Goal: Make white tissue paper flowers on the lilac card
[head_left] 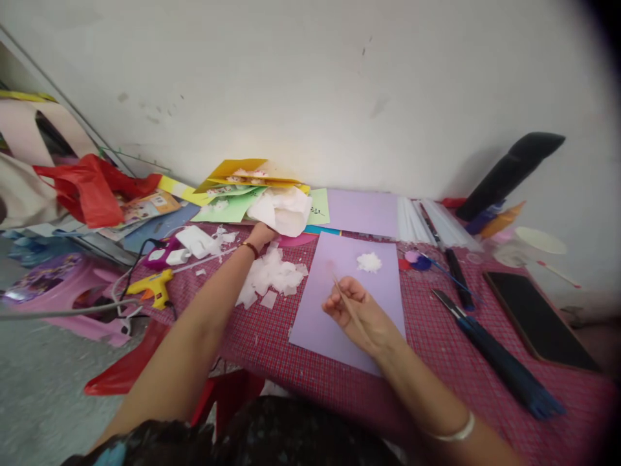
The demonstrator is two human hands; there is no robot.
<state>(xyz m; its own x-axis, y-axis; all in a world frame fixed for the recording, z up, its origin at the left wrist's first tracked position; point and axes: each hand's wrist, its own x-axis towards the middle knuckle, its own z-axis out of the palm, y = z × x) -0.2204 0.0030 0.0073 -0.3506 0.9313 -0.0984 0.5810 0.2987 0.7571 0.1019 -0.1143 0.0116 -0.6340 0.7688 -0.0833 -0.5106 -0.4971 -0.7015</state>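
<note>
My right hand (356, 315) is closed around a thin wooden stick (347, 301), above a lilac sheet of card (315, 294). A fluffy white paper flower (369, 262) rests on the upper right of that card. At the back of the table my left hand (264, 236) reaches to the lower edge of a crumpled white paper (286, 210). Its fingers are hidden there, so I cannot see their grip. Many small white paper squares (274, 275) lie in a loose pile just below my left wrist.
A yellow glue gun (154, 288) and a power strip (162, 255) with cords lie at left. Green and yellow cards (237, 206) with white decorations lean by the wall. On the right are a cutter blade (449, 303), a blue-black brush-like bundle (504, 356) and a dark phone-like slab (538, 317).
</note>
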